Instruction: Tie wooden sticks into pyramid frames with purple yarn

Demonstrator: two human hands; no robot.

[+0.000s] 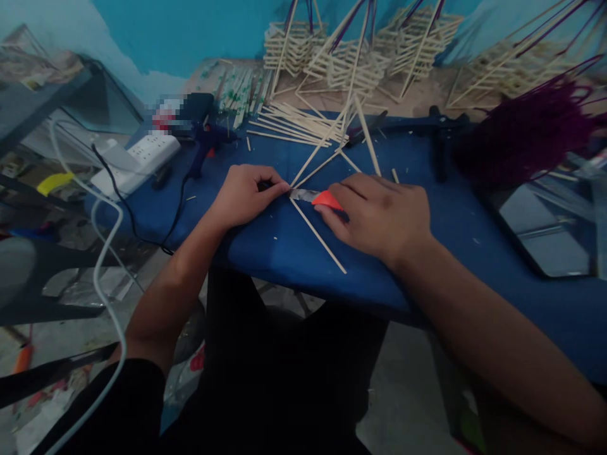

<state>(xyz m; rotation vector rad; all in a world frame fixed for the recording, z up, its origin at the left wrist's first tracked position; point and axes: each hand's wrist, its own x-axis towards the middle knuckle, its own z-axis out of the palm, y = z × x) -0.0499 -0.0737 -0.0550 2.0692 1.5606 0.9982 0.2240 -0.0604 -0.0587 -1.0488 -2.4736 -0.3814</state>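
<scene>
My left hand (246, 193) lies on the blue table (284, 246), its fingers pinched together on the tip of a knife blade (303, 194) and the thin wooden stick (317, 235) under it. My right hand (379, 215) is closed on the knife's orange handle (326, 200). The blade lies across the stick, which runs diagonally toward the table's front edge. Just beyond the knife, several more sticks (332, 158) are joined in a frame.
A loose pile of sticks (294, 123) lies further back, with finished stick frames (360, 57) behind. A white power strip (142, 158), a blue glue gun (206, 142) and cables sit at the left. Purple yarn (526, 129) and a dark tray (545, 227) lie at the right.
</scene>
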